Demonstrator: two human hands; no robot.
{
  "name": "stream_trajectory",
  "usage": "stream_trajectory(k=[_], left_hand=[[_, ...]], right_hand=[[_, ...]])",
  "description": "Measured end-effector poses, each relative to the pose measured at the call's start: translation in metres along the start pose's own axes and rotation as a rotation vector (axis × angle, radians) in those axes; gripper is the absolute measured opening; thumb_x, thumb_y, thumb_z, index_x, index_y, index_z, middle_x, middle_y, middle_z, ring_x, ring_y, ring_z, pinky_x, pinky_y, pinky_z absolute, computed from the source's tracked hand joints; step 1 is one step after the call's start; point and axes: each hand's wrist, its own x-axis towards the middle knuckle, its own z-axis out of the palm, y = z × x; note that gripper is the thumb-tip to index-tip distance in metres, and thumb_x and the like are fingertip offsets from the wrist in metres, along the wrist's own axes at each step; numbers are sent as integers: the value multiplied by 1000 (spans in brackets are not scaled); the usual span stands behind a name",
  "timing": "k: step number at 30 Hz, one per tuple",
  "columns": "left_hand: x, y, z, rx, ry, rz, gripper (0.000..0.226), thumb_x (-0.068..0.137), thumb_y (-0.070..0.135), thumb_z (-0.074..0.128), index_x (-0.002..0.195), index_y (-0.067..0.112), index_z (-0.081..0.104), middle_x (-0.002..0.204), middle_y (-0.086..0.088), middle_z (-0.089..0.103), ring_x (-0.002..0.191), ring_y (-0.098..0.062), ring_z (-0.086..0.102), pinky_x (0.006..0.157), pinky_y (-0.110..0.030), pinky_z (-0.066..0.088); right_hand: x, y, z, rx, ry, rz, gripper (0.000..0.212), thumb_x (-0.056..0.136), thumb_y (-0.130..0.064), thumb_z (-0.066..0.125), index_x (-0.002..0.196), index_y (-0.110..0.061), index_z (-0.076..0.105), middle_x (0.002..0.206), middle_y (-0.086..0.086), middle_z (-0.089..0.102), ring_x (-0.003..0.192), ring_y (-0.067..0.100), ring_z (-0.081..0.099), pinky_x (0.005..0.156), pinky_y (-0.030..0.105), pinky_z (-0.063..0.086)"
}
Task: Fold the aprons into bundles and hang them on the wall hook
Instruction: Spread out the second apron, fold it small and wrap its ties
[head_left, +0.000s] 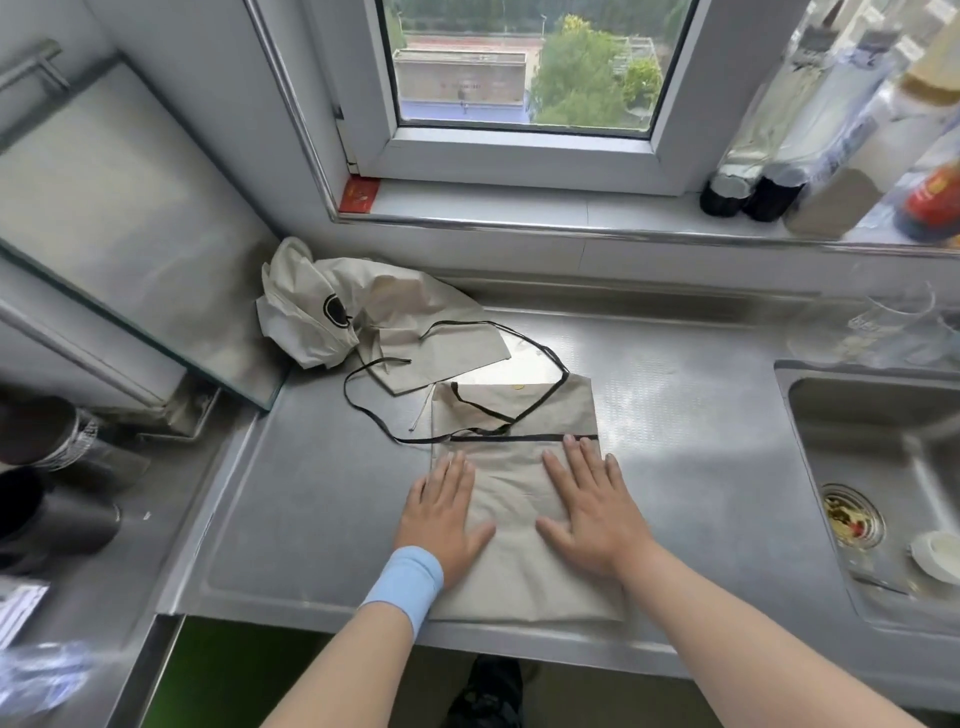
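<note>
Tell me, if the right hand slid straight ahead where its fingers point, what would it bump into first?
Probably the black trim band across the folded apron: the right hand lies flat on that apron, and its longest fingers reach the band. Beyond it lies the loose black strap.

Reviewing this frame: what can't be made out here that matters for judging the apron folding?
Wall hook: nowhere in the head view, outside the frame.
Folded apron: left hand and right hand lie flat on it, hiding its middle; layer count unclear.
Crumpled apron: bunched on itself, ties partly hidden.
Bottles on the sill: blurred, cut by the right edge; labels unreadable.
</note>
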Motion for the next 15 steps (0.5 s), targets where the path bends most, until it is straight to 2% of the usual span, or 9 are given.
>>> stream_trajectory(k=[1,2,5,7,8,10,11,12,15], left_hand=[[1,2,-4,14,-1,-19,85,82,66,11,154,20,10,163,-1,-1,149,-20,1,116,-41,7],[3,4,-7,20,12,-56,81,86,63,13,153,19,11,162,-3,2,149,-22,0,116,-41,5],[11,15,-20,17,74,-75,66,90,54,32,145,18,36,156,-6,26,145,-28,15,113,-45,6],[18,20,-15,-3,40,36,66,85,58,33,144,29,42,155,-5,31,144,-31,21,113,-54,11],[21,19,-10,-12,51,70,67,85,61,31,147,35,33,159,-3,22,147,-31,14,113,-59,6],[23,16,-2,-28,7,16,75,85,68,20,152,38,4,161,1,-12,148,-29,-13,110,-60,-12],[22,13,3,-39,-3,-16,80,84,70,15,153,34,-4,159,0,-22,146,-27,-22,110,-58,-17],[22,9,8,-53,6,-30,84,83,70,15,154,27,-3,159,-2,-23,145,-26,-24,111,-55,-17],[18,2,8,-39,-23,-41,90,83,70,27,154,15,16,162,-10,0,149,-27,-3,116,-55,-5]], right_hand=[[3,4,-1,-8,-13,0,87,87,-72,24,153,-34,-17,159,2,-29,147,23,-27,121,46,-11],[6,5,-3,-15,-37,2,87,87,-72,23,154,-34,-16,159,3,-29,148,23,-26,121,45,-10],[13,5,-8,-34,-32,-27,86,86,-71,20,156,-31,-10,159,6,-26,149,24,-22,121,42,-9],[17,-2,-8,-25,6,-65,83,89,-67,23,158,-27,0,162,10,-16,151,27,-14,120,44,-5],[18,-4,-6,-22,20,-81,80,91,-65,27,158,-25,6,164,12,-7,152,29,-8,120,46,-1],[20,-8,-1,-16,43,-89,76,94,-60,31,158,-22,15,164,13,4,152,31,1,119,49,6],[19,-8,1,-17,50,-88,75,95,-59,31,158,-22,14,165,12,3,152,30,1,120,48,6],[18,-6,4,-13,65,-80,75,95,-60,28,158,-24,10,165,10,-4,152,28,-3,120,46,3],[12,-3,5,16,42,-13,77,94,-65,21,156,-30,-8,160,3,-25,149,21,-21,122,37,-8]])
